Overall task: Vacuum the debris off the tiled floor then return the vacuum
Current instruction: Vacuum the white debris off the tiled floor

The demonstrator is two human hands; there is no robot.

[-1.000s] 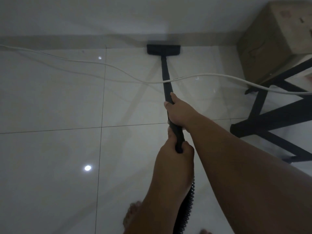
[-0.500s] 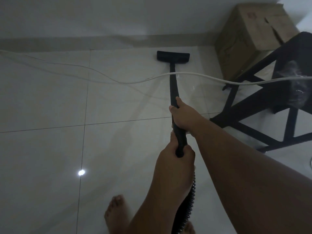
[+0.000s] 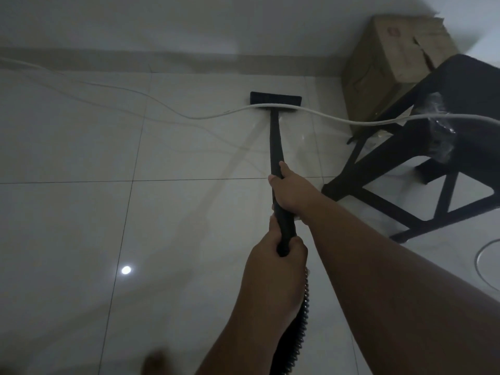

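Vacuuming looked under way, the return not yet begun. The right hand [image 3: 290, 190] and, nearer, the left hand [image 3: 273, 262] both gripped the vacuum wand [image 3: 275, 142]; its floor head [image 3: 275, 99] sat on the tiled floor [image 3: 81, 226] near the far wall. A white cable [image 3: 338, 119] crossed the head; a black stool [image 3: 400, 163] and cardboard box [image 3: 378, 66] crowded the right.

The rigid black plastic vacuum wand [image 3: 276, 147] and its flat rectangular black floor head [image 3: 275, 100] are plain black. The ribbed black corrugated hose [image 3: 297, 334] is ringed with fine ridges. The glossy white floor tiles [image 3: 67, 226] carry a grid of thin dark grout lines, edged by a grey skirting band [image 3: 135, 59]. The thin white cable [image 3: 189, 117], brown cardboard box [image 3: 378, 71] and black-framed stool [image 3: 460, 85] are unpatterned.
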